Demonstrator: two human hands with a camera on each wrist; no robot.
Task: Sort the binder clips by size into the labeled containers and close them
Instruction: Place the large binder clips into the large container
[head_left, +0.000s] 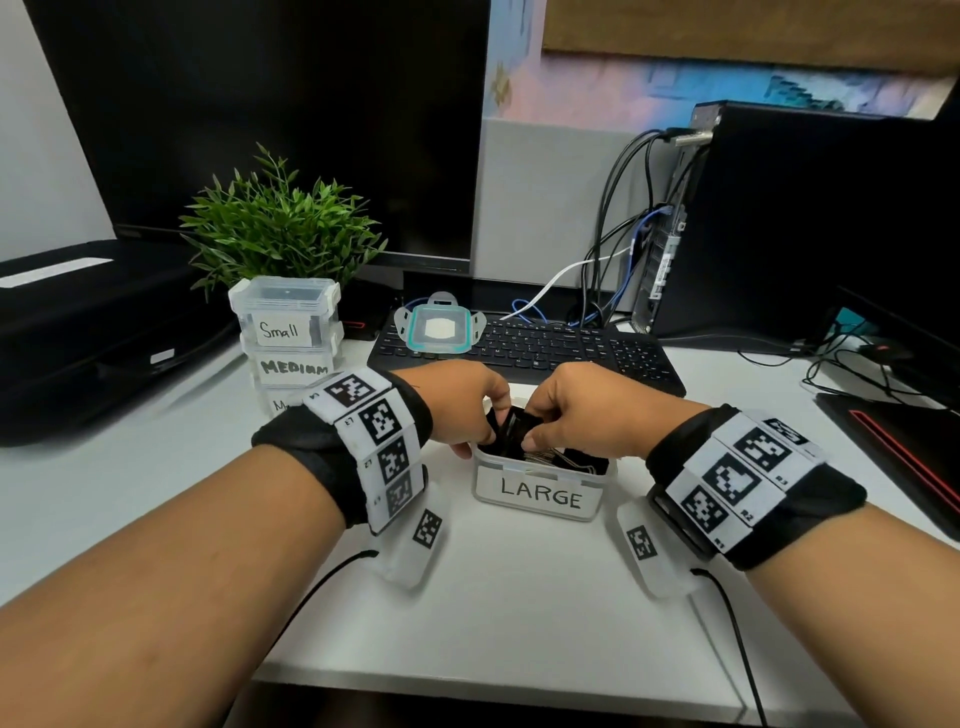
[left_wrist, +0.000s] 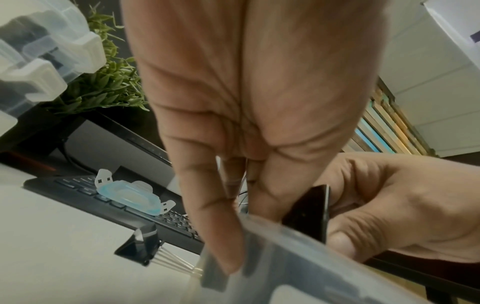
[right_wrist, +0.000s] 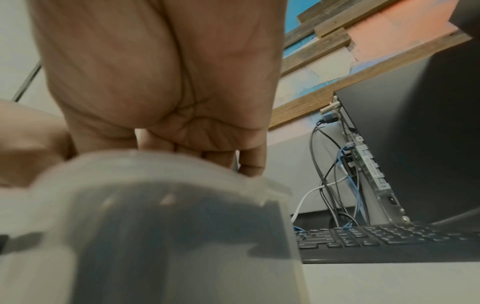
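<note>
1. White and flat, the worktop (head_left: 156, 483) holds everything, with a dark screen (head_left: 260, 104) and a black keyboard (head_left: 545, 348) behind.
2. Our landmark is the clear box marked LARGE (head_left: 537, 496). It sits on the worktop close to the person, with its top open and black clips inside.
3. Both hands meet right over the box. The left hand (head_left: 462, 400) comes in from the box's left side and the right hand (head_left: 576, 410) from its right side — both are about as near.
4. Between them is one big black binder clip (head_left: 511, 426), at the top of the box, just above the clips already in there. Which way its long side points is hard to tell, since fingers cover most of it.
5. The grip of each hand is curled in tight. Left fingers (left_wrist: 213, 222) reach down by the box wall and pinch the clip's left edge; the right thumb and fingers pinch its other edge.
6. My guess — the clip needs to go straight down, since the box is right under it.
7. Behind the box and to its left lies the lid with a blue rim (head_left: 441, 330), resting on the keyboard. The box is not closed yet.
8. Left of the box stands a stack of small closed boxes marked Small (head_left: 283, 322) and MEDIUM (head_left: 293, 364), beside a green plant (head_left: 280, 228).
9. One more black clip (left_wrist: 141, 244) lies on the worktop behind the box's left side.
</note>
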